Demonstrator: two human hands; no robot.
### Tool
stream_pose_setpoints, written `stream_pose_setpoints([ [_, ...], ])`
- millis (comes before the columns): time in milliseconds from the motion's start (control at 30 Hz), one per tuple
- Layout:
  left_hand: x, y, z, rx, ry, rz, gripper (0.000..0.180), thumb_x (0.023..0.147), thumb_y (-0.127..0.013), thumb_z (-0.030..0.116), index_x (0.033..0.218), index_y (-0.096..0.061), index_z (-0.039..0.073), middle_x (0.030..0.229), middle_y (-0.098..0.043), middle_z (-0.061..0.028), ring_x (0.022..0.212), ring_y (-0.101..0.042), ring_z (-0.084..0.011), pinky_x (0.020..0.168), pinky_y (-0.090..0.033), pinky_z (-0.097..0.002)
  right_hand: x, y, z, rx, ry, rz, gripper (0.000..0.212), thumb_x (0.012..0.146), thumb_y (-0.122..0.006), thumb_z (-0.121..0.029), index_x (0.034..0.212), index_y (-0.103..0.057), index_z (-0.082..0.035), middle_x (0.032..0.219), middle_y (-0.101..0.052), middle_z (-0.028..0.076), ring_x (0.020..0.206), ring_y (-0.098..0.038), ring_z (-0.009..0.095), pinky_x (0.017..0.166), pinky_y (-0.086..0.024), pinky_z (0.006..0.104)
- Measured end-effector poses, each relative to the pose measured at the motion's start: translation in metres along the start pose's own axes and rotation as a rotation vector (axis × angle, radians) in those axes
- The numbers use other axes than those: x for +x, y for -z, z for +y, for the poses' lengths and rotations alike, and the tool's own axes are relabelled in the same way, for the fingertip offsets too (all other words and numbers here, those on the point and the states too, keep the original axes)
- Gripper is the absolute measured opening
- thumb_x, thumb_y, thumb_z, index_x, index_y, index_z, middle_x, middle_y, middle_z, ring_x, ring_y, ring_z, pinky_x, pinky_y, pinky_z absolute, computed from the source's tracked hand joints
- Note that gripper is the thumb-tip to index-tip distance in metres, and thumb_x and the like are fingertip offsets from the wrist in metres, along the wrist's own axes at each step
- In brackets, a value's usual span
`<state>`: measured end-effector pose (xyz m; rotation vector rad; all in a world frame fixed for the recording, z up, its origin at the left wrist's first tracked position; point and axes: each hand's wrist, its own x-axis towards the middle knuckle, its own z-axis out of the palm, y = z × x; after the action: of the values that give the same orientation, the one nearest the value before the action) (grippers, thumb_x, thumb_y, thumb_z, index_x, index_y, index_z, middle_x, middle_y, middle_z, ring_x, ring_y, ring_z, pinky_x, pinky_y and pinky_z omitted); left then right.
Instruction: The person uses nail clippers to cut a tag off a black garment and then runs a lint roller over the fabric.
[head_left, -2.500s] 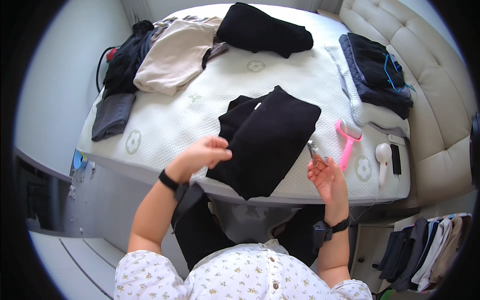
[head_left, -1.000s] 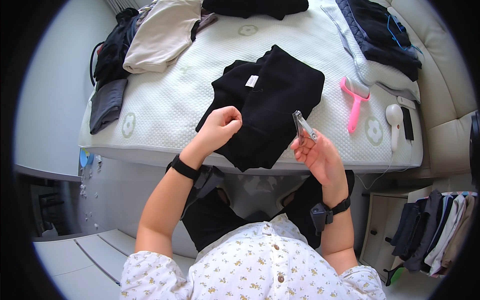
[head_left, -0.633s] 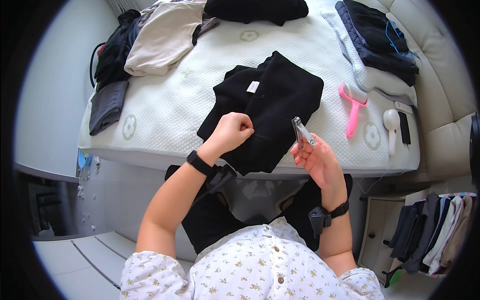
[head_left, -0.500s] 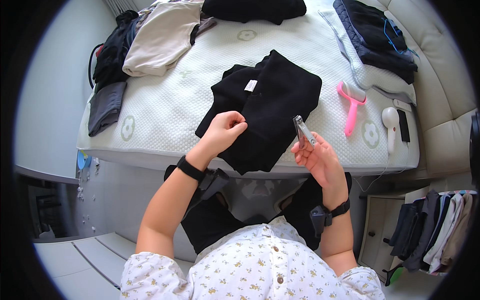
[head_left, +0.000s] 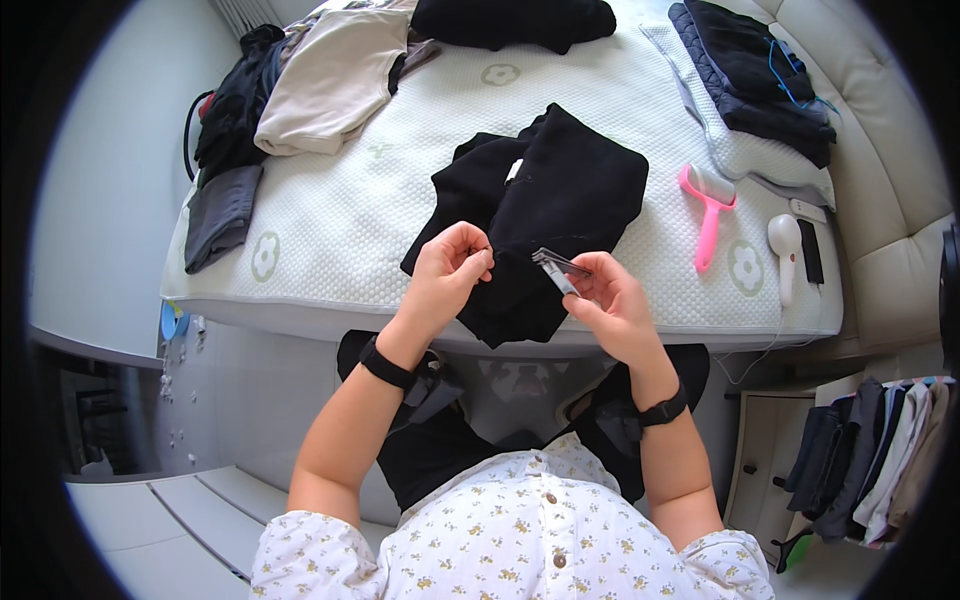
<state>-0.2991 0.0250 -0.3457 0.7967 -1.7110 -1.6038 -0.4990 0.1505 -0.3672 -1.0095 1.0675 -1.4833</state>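
A black garment (head_left: pixel 570 185), loosely folded with a small white label (head_left: pixel 514 171), lies near the front edge of the bed. Over its left part, my left hand (head_left: pixel 447 272) is closed in a pinch; whatever sits between thumb and forefinger is too small to make out. My right hand (head_left: pixel 612 305) grips a silver nail clipper (head_left: pixel 556 272) between thumb and fingers. The clipper's jaws point left toward my left hand, above the garment's lower right part, with a gap between the two.
On the bed's right lie a pink lint roller (head_left: pixel 709 220), a white handheld device (head_left: pixel 785 250) and a black slab-shaped object (head_left: pixel 811 252). Folded dark clothes (head_left: pixel 745 60) are stacked behind them. Beige trousers (head_left: pixel 330 80) and grey folded cloth (head_left: pixel 222 215) lie left.
My right hand has moved left with the nail clipper, turning it toward my left hand. The left hand keeps its pinch, almost in place. The garment's label now shows less.
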Motion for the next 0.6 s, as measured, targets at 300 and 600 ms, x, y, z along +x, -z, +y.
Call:
stream_pose_setpoints([
  [300, 0.000, 0.001, -0.003, -0.117, 0.058, -0.001, 0.002, 0.091, -0.057, 0.006, 0.091, -0.057, 0.005, 0.084, -0.056, 0.0010, 0.075, -0.054, -0.0062, 0.072, -0.046, -0.0197, 0.023, -0.014, -0.006, -0.904, 0.574, 0.107, 0.033, 0.074, -0.070, -0.003, 0.105, -0.060, -0.001, 0.104, -0.054, 0.012, 0.091, -0.054, 0.027, 0.079, -0.046, 0.0338],
  [600, -0.001, 0.008, -0.003, -0.274, 0.154, -0.008, 0.003, 0.093, -0.057, 0.008, 0.095, -0.056, 0.007, 0.086, -0.056, 0.0019, 0.076, -0.056, -0.0053, 0.076, -0.049, -0.0220, 0.031, -0.015, -0.001, -0.924, 0.526, 0.115, 0.036, 0.073, -0.072, -0.004, 0.107, -0.060, -0.001, 0.105, -0.051, 0.013, 0.096, -0.052, 0.029, 0.083, -0.045, 0.0357],
])
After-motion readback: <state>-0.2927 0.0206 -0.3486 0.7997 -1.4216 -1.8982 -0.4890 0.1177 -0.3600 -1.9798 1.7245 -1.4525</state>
